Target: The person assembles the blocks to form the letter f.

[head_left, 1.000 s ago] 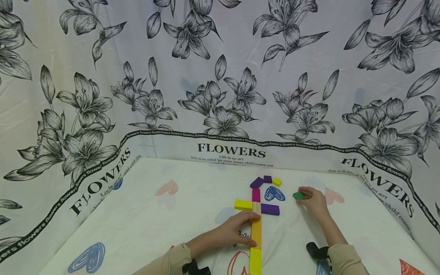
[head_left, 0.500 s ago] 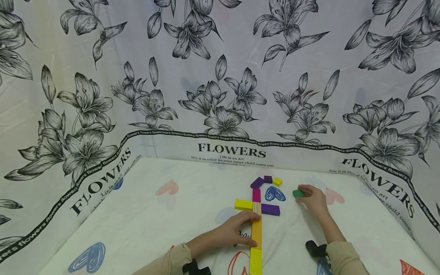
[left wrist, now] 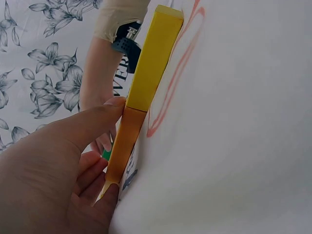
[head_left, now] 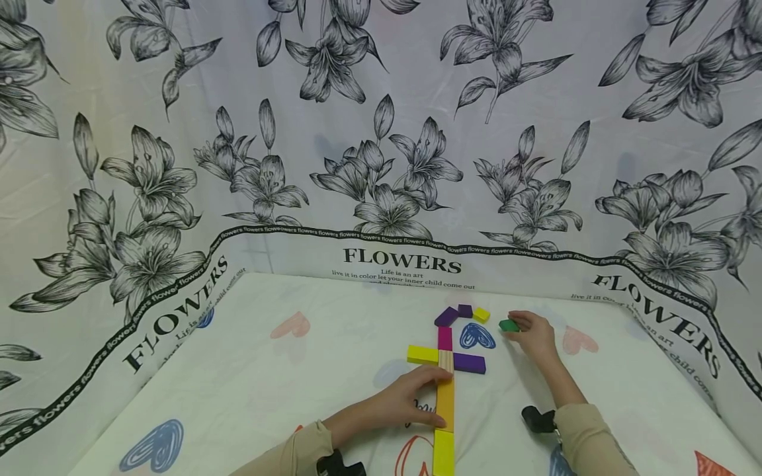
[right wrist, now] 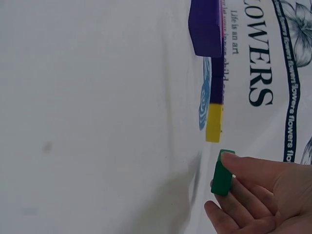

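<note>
My left hand (head_left: 393, 400) holds an orange block (head_left: 446, 400) lengthwise, thumb near its close end and fingertips at the far end. That block lies in line between a yellow block (head_left: 443, 453) and a plain wood block (head_left: 446, 359). Between thumb and fingers my right hand (head_left: 536, 336) pinches a small green block (right wrist: 222, 176), just right of a small yellow block (head_left: 481, 315). A magenta block (head_left: 444, 338) continues the line away from me. Across it reach a yellow block (head_left: 423, 354) on the left and a purple block (head_left: 469, 363) on the right.
Beyond the magenta block, a tilted purple block (head_left: 446, 316) and a small purple one (head_left: 465, 311) curve toward the small yellow block. A white cloth with printed hearts (head_left: 292, 325) covers the table. Behind it hangs a flower-print curtain (head_left: 393, 165).
My right hand has moved away from me and slightly left with the green block, closer to the small yellow block. The left hand keeps its place on the orange block.
</note>
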The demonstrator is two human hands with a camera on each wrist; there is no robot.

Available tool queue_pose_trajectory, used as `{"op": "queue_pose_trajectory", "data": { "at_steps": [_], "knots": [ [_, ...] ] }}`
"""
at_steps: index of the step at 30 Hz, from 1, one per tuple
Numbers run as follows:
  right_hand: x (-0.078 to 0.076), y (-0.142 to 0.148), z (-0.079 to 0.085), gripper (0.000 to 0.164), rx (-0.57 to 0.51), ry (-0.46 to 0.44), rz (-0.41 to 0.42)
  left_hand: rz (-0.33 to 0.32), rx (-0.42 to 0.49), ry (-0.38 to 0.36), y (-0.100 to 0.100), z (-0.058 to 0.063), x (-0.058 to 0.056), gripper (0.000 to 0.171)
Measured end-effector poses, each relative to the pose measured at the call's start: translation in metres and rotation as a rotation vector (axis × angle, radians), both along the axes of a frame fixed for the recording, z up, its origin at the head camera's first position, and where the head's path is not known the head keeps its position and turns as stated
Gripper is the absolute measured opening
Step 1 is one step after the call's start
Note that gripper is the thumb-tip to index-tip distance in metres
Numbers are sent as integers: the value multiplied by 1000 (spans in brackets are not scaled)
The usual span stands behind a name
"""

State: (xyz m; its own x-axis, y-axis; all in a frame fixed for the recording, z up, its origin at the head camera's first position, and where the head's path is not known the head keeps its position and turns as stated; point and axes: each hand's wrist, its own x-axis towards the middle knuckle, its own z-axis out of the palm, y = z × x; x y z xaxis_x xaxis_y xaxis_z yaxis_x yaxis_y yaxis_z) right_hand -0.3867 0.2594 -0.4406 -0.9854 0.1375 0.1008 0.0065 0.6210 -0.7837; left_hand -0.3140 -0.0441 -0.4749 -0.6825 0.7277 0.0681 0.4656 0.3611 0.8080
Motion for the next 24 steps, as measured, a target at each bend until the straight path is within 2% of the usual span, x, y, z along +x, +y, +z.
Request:
{"op": "queue_pose_trajectory", "data": {
  "at_steps": [17, 24],
  "knots": [
    [-14, -18, -6, 48, 17, -6, 27, 0, 1, -1, 0, 0, 0, 69],
    [-14, -22, -6, 47, 31, -15, 34, 2, -1, 1, 1, -1, 0, 69]
  ]
}}
